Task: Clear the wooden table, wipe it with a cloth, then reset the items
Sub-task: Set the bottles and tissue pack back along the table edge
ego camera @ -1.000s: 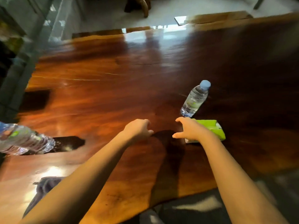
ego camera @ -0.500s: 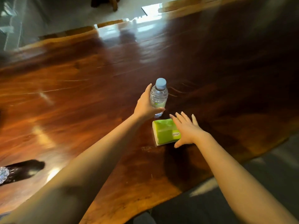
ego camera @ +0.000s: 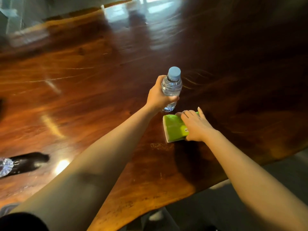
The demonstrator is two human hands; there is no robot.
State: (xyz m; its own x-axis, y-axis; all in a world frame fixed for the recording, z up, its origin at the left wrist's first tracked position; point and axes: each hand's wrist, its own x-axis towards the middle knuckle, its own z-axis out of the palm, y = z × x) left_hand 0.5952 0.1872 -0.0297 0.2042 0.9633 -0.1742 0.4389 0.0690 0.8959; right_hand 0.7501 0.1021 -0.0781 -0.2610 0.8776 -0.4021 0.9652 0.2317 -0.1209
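The glossy wooden surface (ego camera: 93,90) fills the view. Near its front edge the left hand (ego camera: 160,95) is wrapped around an upright water bottle (ego camera: 172,85) (blue cap). Just beside it, the right hand (ego camera: 196,125) lies flat, fingers spread, on a green tissue pack (ego camera: 173,126), not clasping it.
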